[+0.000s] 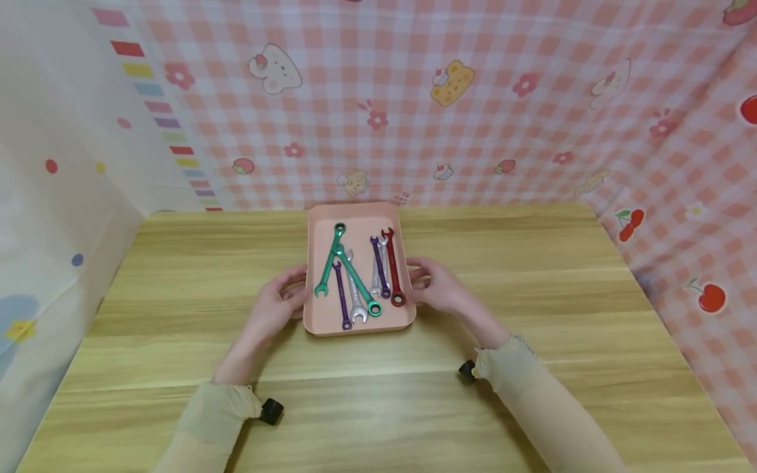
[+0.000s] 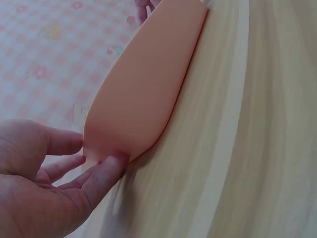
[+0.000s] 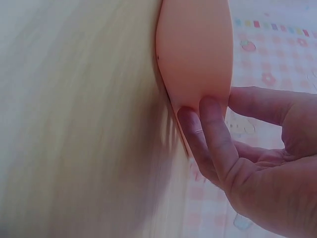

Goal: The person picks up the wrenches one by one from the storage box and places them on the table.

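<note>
A pink rectangular tray [image 1: 359, 332] sits on the wooden table with several combination wrenches in it. Two green wrenches [image 1: 357, 278] cross near one end, beside a purple wrench [image 1: 342, 295] and a silver wrench [image 1: 357, 295]. On the tray's right side lie a red wrench [image 1: 393, 266], another purple wrench [image 1: 380, 266] and another silver one. My left hand [image 1: 276, 299] holds the tray's left side, its thumb at the rim and fingertips against the outer wall [image 2: 143, 84]. The right hand [image 1: 439, 286] grips the opposite side likewise, fingertips on the wall [image 3: 195, 54].
The wooden table [image 1: 532, 276] extends to both sides and in front of the tray. Behind it hangs a pink checked cloth [image 1: 378, 85], which the tray's far end nearly reaches. More patterned cloth stands at the left and right.
</note>
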Demonstrator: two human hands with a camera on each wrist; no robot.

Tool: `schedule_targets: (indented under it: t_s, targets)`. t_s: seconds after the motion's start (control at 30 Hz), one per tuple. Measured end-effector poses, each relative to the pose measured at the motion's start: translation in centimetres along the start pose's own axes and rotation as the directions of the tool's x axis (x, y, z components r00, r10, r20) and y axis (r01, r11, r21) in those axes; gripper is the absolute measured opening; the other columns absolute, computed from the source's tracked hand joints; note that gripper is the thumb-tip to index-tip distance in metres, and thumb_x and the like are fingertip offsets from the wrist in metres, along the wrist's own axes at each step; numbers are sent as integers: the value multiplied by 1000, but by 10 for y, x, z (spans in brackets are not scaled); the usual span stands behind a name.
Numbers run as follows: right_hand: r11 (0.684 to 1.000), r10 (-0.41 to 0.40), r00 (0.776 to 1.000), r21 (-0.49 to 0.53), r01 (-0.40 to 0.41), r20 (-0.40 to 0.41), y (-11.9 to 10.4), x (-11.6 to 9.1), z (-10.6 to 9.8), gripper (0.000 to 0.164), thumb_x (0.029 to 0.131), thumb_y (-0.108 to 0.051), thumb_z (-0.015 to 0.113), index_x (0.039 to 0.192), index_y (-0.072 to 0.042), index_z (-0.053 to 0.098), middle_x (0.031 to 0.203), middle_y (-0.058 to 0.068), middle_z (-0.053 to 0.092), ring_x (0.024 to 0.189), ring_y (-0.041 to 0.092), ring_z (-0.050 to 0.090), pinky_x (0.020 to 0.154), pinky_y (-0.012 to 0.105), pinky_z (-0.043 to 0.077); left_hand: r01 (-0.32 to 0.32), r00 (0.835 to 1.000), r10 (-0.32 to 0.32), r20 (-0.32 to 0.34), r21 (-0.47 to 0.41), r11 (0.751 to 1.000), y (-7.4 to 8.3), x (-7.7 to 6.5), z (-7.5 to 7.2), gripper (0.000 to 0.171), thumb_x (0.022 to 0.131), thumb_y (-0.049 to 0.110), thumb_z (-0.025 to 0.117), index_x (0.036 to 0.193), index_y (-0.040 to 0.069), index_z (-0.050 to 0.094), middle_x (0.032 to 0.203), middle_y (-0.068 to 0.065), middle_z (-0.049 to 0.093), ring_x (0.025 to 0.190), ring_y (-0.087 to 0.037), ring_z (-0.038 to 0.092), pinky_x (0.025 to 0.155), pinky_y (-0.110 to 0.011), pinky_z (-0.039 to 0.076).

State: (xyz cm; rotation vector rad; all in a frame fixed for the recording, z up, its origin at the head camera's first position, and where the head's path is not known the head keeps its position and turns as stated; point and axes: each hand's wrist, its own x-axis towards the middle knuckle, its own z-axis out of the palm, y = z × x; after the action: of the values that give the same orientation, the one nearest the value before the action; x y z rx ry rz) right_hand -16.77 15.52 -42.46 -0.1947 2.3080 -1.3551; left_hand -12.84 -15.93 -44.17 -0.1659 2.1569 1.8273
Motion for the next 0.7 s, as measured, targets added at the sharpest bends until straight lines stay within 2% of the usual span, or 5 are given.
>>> schedule_targets:
  t_s: [0.13, 0.3, 0.57, 0.7]
  targets:
    - [1000, 10, 1000, 21, -10, -6, 10, -10, -9, 74, 92, 6, 68, 158, 4, 36, 140, 33, 55, 124, 44, 67, 92, 33, 63, -1, 1000, 1, 12, -23, 1000, 1, 2, 13, 58, 107, 0, 48, 163, 4, 33, 165, -25, 41, 145, -44, 51, 92, -29, 65]
    - [999, 14, 1000, 42, -14, -18, 15, -17, -16, 75, 92, 7, 68, 159, 4, 36, 141, 34, 55, 122, 42, 66, 90, 29, 61, 0, 1000, 0, 11, -36, 999, 1, 5, 23, 58, 106, -1, 50, 162, 5, 35, 163, -25, 42, 146, -44, 51, 93, -32, 66]
    - [997, 35, 999, 75, -33, -38, 16, -21, -22, 75, 93, 8, 68, 160, 3, 35, 145, 34, 54, 128, 44, 63, 97, 33, 61, 4, 1000, -3, 17, -51, 999, 2, 7, 29, 58, 106, -1, 51, 162, 6, 36, 164, -24, 42, 147, -44, 50, 100, -39, 64]
    - [990, 17, 994, 141, -2, -105, 11, -20, -25, 72, 95, 6, 67, 159, 4, 35, 148, 34, 52, 134, 48, 60, 102, 33, 61, 2, 1000, 0, 28, -56, 998, 2, 9, 29, 59, 106, -2, 51, 162, 5, 35, 164, -25, 41, 148, -45, 48, 100, -38, 64]
